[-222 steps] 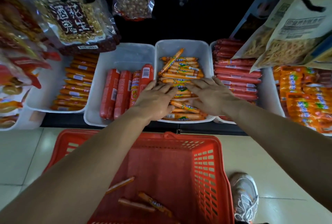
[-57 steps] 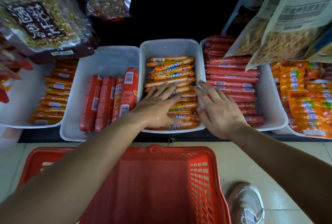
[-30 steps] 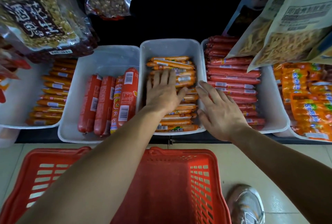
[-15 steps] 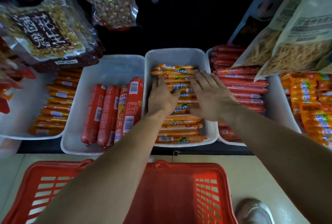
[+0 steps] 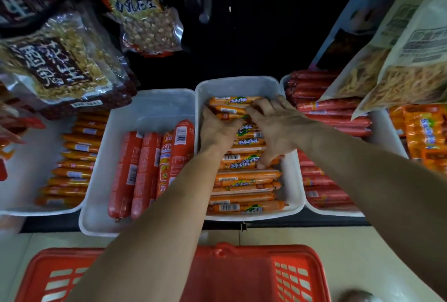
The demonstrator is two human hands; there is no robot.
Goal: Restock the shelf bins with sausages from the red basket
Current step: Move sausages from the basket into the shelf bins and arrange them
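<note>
The left hand [image 5: 217, 130] and right hand [image 5: 278, 127] have slid to the middle bin's [image 5: 242, 82] 12 o'clock end, close together, curled over the orange sausages [image 5: 244, 178]. The rows look tidy now, so this bin seems done.

Setting: retail shop, packaged-food aisle. Evidence: row of white shelf bins [image 5: 150, 108] from 9 to 3 o'clock, stocked with barcoded wrapped sausages [image 5: 244, 176]. Hanging peanut bags [image 5: 147, 26] at 11 o'clock, bagged snacks [image 5: 399, 79] at 2 o'clock. Red shopping basket [image 5: 242, 275] at 6 o'clock on tiled floor [image 5: 338, 236].
</note>
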